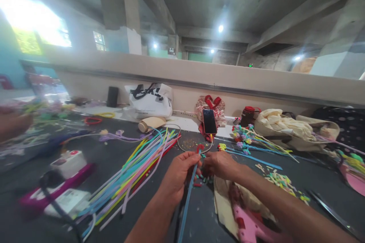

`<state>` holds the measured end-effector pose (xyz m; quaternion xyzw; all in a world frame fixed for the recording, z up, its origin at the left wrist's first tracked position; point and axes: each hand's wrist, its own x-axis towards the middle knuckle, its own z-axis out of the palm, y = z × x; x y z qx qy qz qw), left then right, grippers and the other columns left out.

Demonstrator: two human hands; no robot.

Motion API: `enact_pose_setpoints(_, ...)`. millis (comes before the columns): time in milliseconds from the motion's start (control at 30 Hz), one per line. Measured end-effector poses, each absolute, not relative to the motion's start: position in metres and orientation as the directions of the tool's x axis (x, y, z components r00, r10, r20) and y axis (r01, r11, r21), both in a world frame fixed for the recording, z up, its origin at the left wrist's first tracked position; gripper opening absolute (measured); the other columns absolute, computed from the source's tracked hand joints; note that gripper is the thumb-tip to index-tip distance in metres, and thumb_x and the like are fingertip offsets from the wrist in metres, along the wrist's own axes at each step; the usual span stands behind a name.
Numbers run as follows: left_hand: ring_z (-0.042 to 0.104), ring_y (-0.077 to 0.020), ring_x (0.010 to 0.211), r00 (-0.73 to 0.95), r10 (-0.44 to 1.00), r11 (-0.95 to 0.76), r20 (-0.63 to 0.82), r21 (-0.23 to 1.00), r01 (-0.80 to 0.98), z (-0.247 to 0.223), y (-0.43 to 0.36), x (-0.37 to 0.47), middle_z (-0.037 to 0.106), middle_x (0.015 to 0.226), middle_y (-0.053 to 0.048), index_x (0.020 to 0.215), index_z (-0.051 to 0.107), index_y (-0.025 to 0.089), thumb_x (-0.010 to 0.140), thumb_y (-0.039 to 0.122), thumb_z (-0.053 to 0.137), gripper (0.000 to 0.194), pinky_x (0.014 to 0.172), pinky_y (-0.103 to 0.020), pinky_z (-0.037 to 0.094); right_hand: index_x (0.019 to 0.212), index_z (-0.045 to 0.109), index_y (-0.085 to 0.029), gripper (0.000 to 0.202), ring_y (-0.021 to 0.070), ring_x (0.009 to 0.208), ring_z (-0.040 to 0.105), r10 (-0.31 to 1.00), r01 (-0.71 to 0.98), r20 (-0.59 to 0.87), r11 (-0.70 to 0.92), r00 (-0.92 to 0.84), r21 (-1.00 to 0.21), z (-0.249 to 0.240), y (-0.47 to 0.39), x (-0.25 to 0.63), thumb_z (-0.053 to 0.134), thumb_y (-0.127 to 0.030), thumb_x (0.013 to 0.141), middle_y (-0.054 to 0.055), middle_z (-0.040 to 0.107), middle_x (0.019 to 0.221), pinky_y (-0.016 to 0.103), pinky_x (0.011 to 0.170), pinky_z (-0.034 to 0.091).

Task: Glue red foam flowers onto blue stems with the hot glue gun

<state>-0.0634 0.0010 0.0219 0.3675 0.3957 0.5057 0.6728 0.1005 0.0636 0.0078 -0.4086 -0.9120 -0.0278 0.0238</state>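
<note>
The left hand (179,171) pinches a thin blue stem (188,199), which slants across the near middle of the black table (110,155); a red piece (200,147) shows at its far end. The right hand (221,164) is curled just beside it, fingertips hidden — I cannot tell what they grip. Its forearm passes over a pink glue gun (242,220) and beige cloth (222,197), partly covering both. Left lies a bundle of coloured stems (144,163), with a power strip (82,174) farther left; a phone (210,121) stands at the far side — flower stems (243,136) and cut bits (281,182) lie right.
</note>
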Motion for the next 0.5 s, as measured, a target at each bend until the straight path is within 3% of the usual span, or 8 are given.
enact_pose_setpoints(233, 0.045, -0.0038, 0.039, 0.178, 0.973, 0.213, -0.146, 0.867, -0.451, 0.025, 0.001, -0.066, 0.055, 0.053, 0.005, 0.065, 0.052, 0.016, 0.061, 0.027, 0.065, 0.017, 0.036, -0.014, 0.032, 0.079, 0.066, -0.022, 0.015, 0.0143, 0.07, 0.058, 0.73, 0.733, 0.08, 0.68, -0.679, 0.025, 0.011, 0.063, 0.099, 0.056, -0.017, 0.07, 0.001, 0.063, 0.08, 0.021, 0.054, 0.031)
enact_pose_setpoints(500, 0.045, -0.004, 0.038, 0.16, 0.974, 0.213, -0.158, 0.876, -0.432, 0.026, 0.0, -0.064, 0.054, 0.051, 0.005, 0.063, 0.052, 0.016, 0.061, 0.028, 0.066, 0.018, 0.036, -0.014, 0.03, 0.08, 0.063, -0.022, 0.018, 0.0124, 0.067, 0.058, 0.685, 0.685, 0.071, 0.728, -0.725, -0.033, 0.005, 0.053, 0.09, 0.049, -0.014, 0.073, 0.001, 0.064, 0.083, 0.02, 0.053, 0.031)
